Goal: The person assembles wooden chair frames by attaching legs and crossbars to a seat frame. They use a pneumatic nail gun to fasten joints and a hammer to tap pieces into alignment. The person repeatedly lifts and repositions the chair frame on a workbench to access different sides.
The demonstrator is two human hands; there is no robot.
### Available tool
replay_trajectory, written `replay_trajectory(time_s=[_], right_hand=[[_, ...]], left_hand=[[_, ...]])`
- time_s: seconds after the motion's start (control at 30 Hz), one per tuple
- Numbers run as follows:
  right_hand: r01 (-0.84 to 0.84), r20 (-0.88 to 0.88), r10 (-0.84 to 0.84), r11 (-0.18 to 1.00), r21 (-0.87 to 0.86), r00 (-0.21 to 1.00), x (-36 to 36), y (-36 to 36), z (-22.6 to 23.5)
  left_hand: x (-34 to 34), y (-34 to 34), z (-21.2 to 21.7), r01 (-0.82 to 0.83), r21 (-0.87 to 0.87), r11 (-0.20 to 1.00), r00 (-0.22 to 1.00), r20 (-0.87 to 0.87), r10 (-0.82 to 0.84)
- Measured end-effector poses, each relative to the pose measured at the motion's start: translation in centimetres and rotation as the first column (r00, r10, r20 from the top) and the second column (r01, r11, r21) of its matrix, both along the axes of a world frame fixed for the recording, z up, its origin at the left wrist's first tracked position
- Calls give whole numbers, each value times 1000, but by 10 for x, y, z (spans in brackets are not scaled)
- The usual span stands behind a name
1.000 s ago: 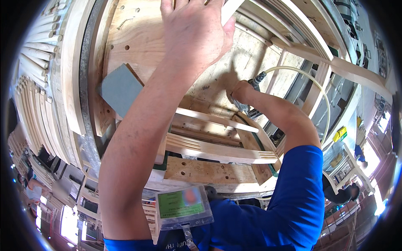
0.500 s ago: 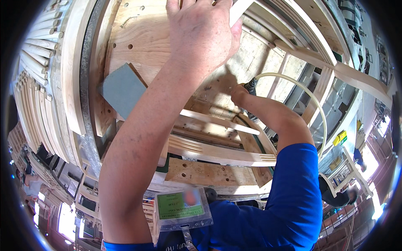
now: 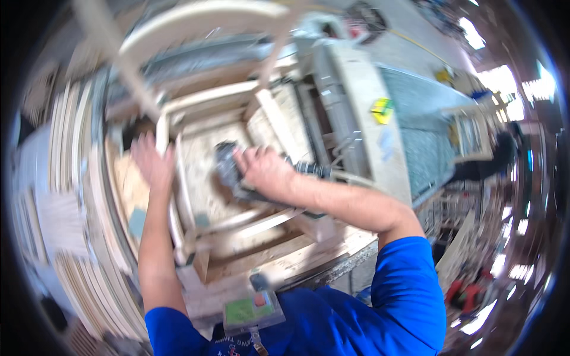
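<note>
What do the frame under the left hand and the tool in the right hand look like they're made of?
Frame: pale bare wood, apparently unfinished, with matte light rails and a speckled board panel inside. Tool: dark grey body, probably plastic or metal; motion blur hides the finish. The left hand rests on a rail; the right hand is wrapped around the tool.

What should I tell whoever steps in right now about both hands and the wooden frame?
Left hand: flat on the left rail of the wooden frame, bracing it.
Right hand: gripping a dark power tool inside the frame, over the chipboard panel.
Frame sits on the workbench; stacked wooden slats lie to the left.
Picture is motion-blurred, so the tool's type and what is finished or left cannot be told.
</note>
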State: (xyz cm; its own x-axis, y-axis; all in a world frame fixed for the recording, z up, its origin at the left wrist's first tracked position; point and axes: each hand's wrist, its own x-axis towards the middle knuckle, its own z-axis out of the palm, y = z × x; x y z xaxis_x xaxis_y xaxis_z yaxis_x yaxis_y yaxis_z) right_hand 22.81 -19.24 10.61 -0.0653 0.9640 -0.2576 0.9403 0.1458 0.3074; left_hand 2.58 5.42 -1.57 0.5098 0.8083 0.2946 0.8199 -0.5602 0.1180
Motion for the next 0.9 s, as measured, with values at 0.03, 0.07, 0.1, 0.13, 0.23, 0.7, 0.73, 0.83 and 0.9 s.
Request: replay_trajectory(time_s=[0.03, 0.07, 0.1, 0.13, 0.23, 0.7, 0.73, 0.83, 0.9], right_hand=[[55, -101, -40, 987, 151, 994, 7, -23, 43], [92, -155, -54, 964, 250, 986, 14, -46, 93], [149, -208, -84, 935, 321, 975, 24, -82, 132], [259, -258, -163, 879, 401, 952, 34, -121, 155], [527, -360, -386, 652, 545, 849, 85, -241, 190], [767, -302, -870, 125, 630, 390, 181, -512, 3], [797, -349, -855, 118, 592, 385, 173, -511, -5], [862, -484, -804, 69, 502, 346, 142, -512, -21], [850, -579, -742, -22, 526, 338, 132, -516, -20]], left_hand=[[3, -9, 11, 3, -11, 1000, 1000, -30, -3], [-13, -11, 14, -7, 45, 999, 1000, -28, 8], [-16, -25, 18, 15, 21, 1000, 997, -74, -14], [-12, -39, 30, 100, -77, 992, 994, -29, -102], [2, -103, 68, -77, -225, 971, 951, -309, 4], [-18, -156, 86, 97, 265, 959, 855, -515, 56], [-18, -149, 89, 23, 207, 978, 842, -532, 92], [-21, -143, 91, -25, -55, 998, 807, -591, -12], [-14, -146, 83, -73, -119, 990, 853, -522, 1]])
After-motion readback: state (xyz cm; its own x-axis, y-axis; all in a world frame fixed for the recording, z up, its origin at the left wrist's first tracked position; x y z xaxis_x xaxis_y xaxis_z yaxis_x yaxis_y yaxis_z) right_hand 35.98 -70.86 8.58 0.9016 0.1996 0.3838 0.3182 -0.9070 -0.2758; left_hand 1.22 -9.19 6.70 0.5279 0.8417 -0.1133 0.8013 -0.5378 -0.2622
